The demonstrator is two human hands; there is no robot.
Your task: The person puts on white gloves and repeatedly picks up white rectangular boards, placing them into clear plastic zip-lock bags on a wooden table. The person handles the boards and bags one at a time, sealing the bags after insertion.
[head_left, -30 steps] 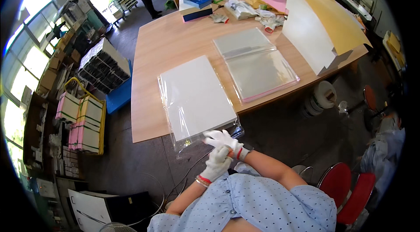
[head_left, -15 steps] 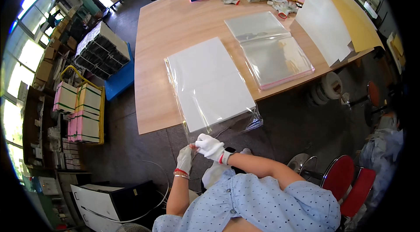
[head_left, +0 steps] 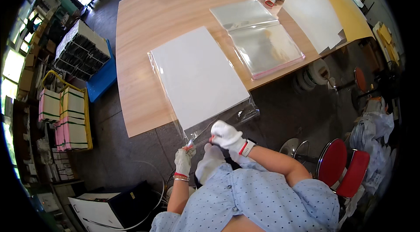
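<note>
I hold the open end of a clear plastic sleeve [head_left: 205,120] pinched between my left hand [head_left: 183,160] and right hand [head_left: 225,135]. Beyond my fingers, the white sheet [head_left: 197,74] lies flat inside it, its far part resting on the wooden table [head_left: 144,26].

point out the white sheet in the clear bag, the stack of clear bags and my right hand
white sheet [head_left: 199,74], head view, middle of its flat face
stack of clear bags [head_left: 258,35], head view, centre of the top bag
right hand [head_left: 225,136], head view, back of the white glove
</note>
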